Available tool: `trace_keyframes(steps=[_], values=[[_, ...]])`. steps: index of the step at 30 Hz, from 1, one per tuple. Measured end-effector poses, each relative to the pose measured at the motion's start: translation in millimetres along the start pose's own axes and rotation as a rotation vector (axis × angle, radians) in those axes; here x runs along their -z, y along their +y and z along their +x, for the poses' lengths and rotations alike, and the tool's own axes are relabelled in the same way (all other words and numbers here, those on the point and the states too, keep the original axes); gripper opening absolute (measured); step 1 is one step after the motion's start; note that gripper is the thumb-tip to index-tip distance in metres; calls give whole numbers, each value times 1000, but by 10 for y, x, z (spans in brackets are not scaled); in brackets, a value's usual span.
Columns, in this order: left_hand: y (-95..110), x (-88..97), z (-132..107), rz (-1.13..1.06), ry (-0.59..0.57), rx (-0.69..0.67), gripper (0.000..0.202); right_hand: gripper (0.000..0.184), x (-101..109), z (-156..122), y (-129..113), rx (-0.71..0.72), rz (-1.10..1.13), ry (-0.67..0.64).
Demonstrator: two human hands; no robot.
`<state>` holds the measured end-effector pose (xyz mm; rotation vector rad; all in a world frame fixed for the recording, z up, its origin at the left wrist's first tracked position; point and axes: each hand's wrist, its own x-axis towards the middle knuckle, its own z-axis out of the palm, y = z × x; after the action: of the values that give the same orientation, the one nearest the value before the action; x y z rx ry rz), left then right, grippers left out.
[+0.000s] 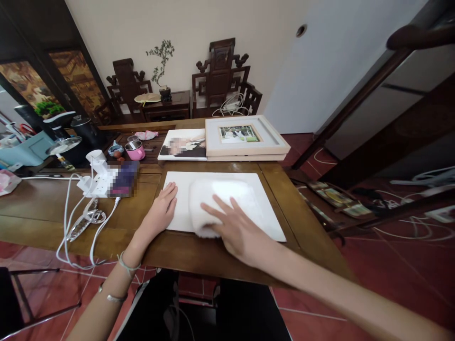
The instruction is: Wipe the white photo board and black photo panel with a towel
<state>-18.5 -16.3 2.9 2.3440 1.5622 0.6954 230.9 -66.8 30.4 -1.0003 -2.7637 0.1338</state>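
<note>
While the left hand (161, 210) rests on the left edge of a white board (268, 213), its fingers close together, the right hand (234, 229) lays its spread fingers on top of a white cloth (209, 187). The cloth is under those fingers and pokes out past their tips, over the middle of the board. The board lies near the front edge of the tabletop (302, 232), with a picture frame (245, 154) by the back edge.

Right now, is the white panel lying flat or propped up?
Flat. The white panel rests on the table, left hand at its left edge, right hand on the white cloth over it.
</note>
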Motion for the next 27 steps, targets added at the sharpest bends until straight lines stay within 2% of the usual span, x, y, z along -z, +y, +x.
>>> trace_keyframes(steps=[6, 9, 13, 17, 21, 24, 27], values=[[3, -15, 2, -5, -13, 4, 47, 61, 148, 675, 406, -151, -56, -88], [5, -7, 3, -6, -22, 11, 47, 61, 147, 834, 470, -186, -93, -87], [2, -2, 4, -13, -14, 1, 47, 61, 34, 665, 361, -95, -125, -80], [-4, -5, 10, -3, -9, -5, 47, 50, -65, 211, -17, 39, -94, -42], [2, -6, 15, -17, 2, -1, 46, 27, -63, -106, -399, 87, -33, -25], [13, 3, 11, -35, 0, 1, 46, 25, -10, -81, -448, 70, -12, -83], [19, 9, 4, -37, -12, 2, 47, 40, 37, 175, -258, 15, -54, -148]])
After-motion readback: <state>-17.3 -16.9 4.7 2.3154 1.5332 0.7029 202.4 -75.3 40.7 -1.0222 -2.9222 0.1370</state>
